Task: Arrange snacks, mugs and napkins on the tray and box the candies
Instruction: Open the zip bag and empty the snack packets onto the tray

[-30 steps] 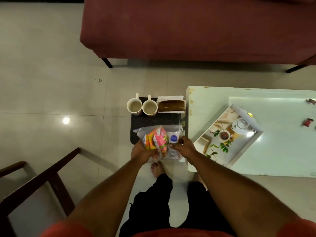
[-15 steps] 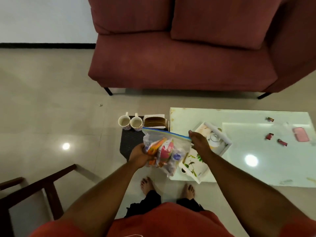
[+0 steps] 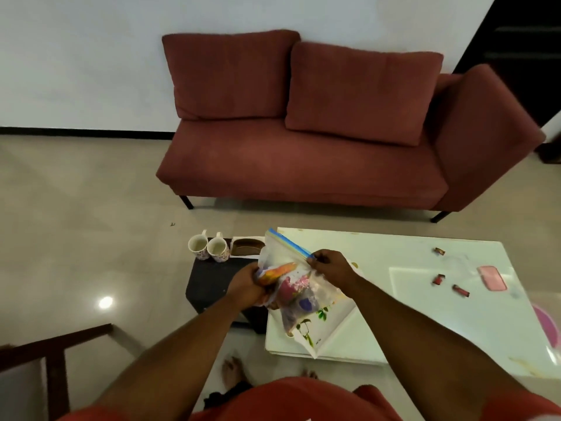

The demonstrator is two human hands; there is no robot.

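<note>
A clear zip bag of snack packets [image 3: 296,287] hangs in the air above the floral tray [image 3: 331,326] at the white table's near left corner. My left hand [image 3: 246,285] grips the bag's left side around an orange packet. My right hand [image 3: 329,264] pinches the blue zip edge at the bag's top. Two floral mugs [image 3: 208,246] stand side by side on a black stool [image 3: 209,284], with a brown napkin holder [image 3: 247,247] to their right. Three wrapped candies [image 3: 438,279] lie scattered on the table, near a pink box [image 3: 491,278].
The white glass table [image 3: 425,314] fills the right. A red sofa [image 3: 303,141] stands behind it. A dark wooden chair frame [image 3: 54,344] is at the lower left. A pink round object [image 3: 546,326] sits at the table's right edge. My bare feet are below on the tiled floor.
Both hands lifted the snack bag off the black stool and carried it right, over the tray. My head tilted up, bringing the sofa and wall into view.
</note>
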